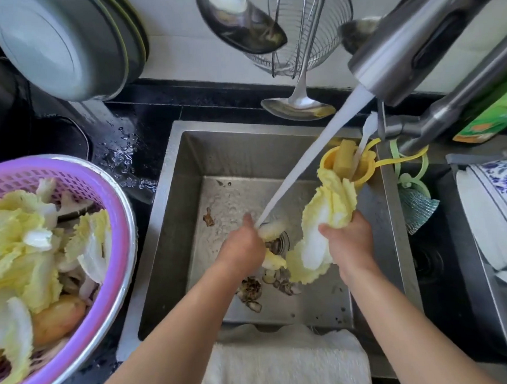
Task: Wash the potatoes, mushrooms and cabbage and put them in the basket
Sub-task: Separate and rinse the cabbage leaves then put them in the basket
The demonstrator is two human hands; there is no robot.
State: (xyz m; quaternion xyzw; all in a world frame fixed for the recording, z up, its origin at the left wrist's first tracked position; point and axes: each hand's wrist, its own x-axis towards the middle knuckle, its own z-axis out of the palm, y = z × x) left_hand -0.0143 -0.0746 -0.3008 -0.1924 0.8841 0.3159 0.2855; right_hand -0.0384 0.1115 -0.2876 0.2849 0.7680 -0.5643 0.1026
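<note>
Water (309,160) is running from the faucet (409,51) at the sink's back right corner, streaming diagonally down into the steel sink (172,224) and hitting a small cabbage piece (273,229). Left hand (243,247) is gripping that piece over the drain, fingers curled round it, with more pale leaf (274,262) hanging just below the hand. Right hand (350,240) is holding a larger cabbage leaf (326,217), thumb pressing on the white rib, fingers wrapped behind; leaf is standing upright-ish, its lower end drooping toward the sink floor, near the right wall. Brown scraps (252,289) are lying on the sink floor near the front edge, one more bit (209,217) sitting left of the stream.

Purple basket (80,182) is sitting inside a metal bowl (128,214) on the black tabletop (122,133) at the sink's left edge, already holding cabbage leaves (19,237) and a potato (59,319) low in the pile; mushrooms hard to tell there. Yellow cup (350,170) with a sponge in it is hanging at the sink's back right corner. White towel (283,361) is lying along the sink's front edge. Ladles (239,24) and a wire strainer (306,32) are hanging on the back wall, plates (54,46) are standing at back left, blue-patterned dishes (496,198) are stacked at right.
</note>
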